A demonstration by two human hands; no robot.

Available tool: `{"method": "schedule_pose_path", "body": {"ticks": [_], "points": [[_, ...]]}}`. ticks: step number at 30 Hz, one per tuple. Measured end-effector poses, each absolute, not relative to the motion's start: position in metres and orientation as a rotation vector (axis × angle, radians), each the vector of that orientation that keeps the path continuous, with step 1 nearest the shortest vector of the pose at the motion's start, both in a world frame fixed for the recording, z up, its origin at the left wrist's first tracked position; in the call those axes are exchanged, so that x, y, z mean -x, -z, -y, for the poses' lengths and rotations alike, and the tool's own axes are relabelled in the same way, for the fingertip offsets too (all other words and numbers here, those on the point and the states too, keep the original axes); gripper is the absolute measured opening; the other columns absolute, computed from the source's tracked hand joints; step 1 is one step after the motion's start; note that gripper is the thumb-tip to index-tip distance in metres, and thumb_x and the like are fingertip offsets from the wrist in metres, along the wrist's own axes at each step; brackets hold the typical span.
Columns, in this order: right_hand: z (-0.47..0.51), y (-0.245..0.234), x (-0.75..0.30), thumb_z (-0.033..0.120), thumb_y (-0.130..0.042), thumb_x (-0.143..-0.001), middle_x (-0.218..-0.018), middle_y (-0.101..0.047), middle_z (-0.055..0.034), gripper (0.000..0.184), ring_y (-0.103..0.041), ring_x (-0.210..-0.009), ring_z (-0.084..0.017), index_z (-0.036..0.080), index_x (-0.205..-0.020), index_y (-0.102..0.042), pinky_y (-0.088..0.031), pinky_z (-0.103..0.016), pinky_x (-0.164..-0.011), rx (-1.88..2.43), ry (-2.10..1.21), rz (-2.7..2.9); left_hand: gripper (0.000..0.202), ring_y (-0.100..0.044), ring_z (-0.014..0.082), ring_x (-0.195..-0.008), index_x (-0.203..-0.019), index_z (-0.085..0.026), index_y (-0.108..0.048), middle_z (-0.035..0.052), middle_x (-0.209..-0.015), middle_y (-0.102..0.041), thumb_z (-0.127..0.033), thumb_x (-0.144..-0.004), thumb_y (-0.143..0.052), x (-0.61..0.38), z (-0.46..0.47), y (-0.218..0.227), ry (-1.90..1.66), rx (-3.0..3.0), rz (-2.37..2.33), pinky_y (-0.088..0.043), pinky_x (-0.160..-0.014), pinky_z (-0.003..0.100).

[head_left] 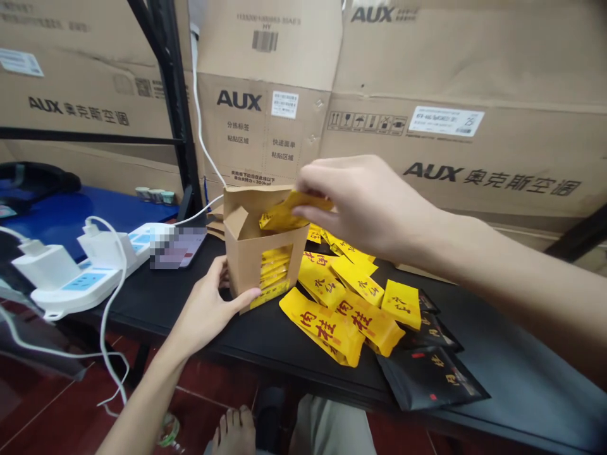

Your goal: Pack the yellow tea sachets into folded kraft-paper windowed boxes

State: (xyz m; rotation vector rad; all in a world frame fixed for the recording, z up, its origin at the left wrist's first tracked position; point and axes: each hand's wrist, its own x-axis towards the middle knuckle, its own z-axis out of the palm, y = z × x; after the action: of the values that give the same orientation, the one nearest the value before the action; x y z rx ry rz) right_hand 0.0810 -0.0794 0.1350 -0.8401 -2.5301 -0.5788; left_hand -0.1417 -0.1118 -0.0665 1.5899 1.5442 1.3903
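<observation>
A brown cardboard box stands upright on the black table, its top flaps raised. Through its front window show several yellow packets stacked inside. My left hand grips the box low on its left side, thumb across the front. Above the opening, my right hand pinches a yellow packet, whose lower end dips into the box. Right of the box lies a heap of yellow packets with red or black lettering. Black packets lie at the heap's right.
A white power strip with plugged-in chargers and loose cables sits at the left, beside a partly blurred phone. Large AUX cartons stand behind the table. A black metal post rises at the back left.
</observation>
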Motion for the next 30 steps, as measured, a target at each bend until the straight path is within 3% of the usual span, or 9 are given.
{"method": "schedule_pose_path", "body": {"ticks": [4, 10, 16, 22, 25, 30], "points": [[0.075, -0.141, -0.047, 0.036, -0.067, -0.094, -0.094, -0.072, -0.0045, 0.024, -0.073, -0.102, -0.023, 0.013, -0.095, -0.075, -0.053, -0.033, -0.088, 0.861, 0.621, 2.691, 0.069, -0.075, 0.0342, -0.121, -0.128, -0.024, -0.057, 0.0139, -0.134, -0.076, -0.057, -0.075, -0.085, 0.142, 0.111, 0.068, -1.394, -1.579, -1.537, -0.058, -0.107, 0.053], [0.069, -0.14, -0.017, 0.046, -0.07, -0.094, -0.106, -0.074, -0.0106, 0.037, -0.072, -0.104, -0.025, 0.012, -0.107, -0.077, -0.053, -0.037, -0.086, 0.832, 0.51, 2.743, 0.065, -0.075, 0.0341, -0.121, -0.126, -0.026, -0.058, 0.0118, -0.132, -0.077, -0.056, -0.076, -0.084, 0.142, 0.11, 0.07, -1.409, -1.604, -1.516, -0.059, -0.106, 0.052], [0.077, -0.14, 0.004, 0.035, -0.079, -0.087, -0.109, -0.074, -0.0148, 0.038, -0.073, -0.097, -0.024, 0.01, -0.116, -0.078, -0.054, -0.036, -0.078, 1.043, 0.429, 2.792, 0.064, -0.076, 0.0332, -0.116, -0.125, -0.025, -0.058, 0.0107, -0.126, -0.079, -0.056, -0.075, -0.084, 0.141, 0.11, 0.067, -1.401, -1.595, -1.521, -0.06, -0.102, 0.05], [0.072, -0.139, 0.014, 0.031, -0.078, -0.086, -0.092, -0.077, -0.0092, 0.027, -0.072, -0.085, -0.018, 0.014, -0.107, -0.082, -0.054, -0.032, -0.071, 1.075, 0.419, 2.803, 0.061, -0.074, 0.0333, -0.12, -0.124, -0.026, -0.057, 0.0103, -0.129, -0.078, -0.054, -0.076, -0.083, 0.141, 0.111, 0.067, -1.399, -1.591, -1.503, -0.057, -0.106, 0.05], [0.068, -0.135, 0.015, 0.031, -0.073, -0.09, -0.085, -0.076, -0.0095, 0.023, -0.072, -0.084, -0.018, 0.013, -0.101, -0.082, -0.054, -0.033, -0.072, 1.032, 0.38, 2.82, 0.062, -0.073, 0.0336, -0.121, -0.125, -0.026, -0.057, 0.011, -0.13, -0.077, -0.055, -0.076, -0.083, 0.141, 0.11, 0.068, -1.399, -1.593, -1.502, -0.057, -0.107, 0.05], [0.074, -0.132, 0.017, 0.026, -0.059, -0.098, -0.091, -0.078, -0.012, 0.027, -0.072, -0.089, -0.02, 0.012, -0.103, -0.081, -0.055, -0.033, -0.077, 1.109, 0.362, 2.869, 0.062, -0.073, 0.0348, -0.122, -0.124, -0.025, -0.058, 0.0119, -0.129, -0.078, -0.053, -0.075, -0.083, 0.141, 0.111, 0.065, -1.406, -1.593, -1.505, -0.058, -0.104, 0.05]]}}
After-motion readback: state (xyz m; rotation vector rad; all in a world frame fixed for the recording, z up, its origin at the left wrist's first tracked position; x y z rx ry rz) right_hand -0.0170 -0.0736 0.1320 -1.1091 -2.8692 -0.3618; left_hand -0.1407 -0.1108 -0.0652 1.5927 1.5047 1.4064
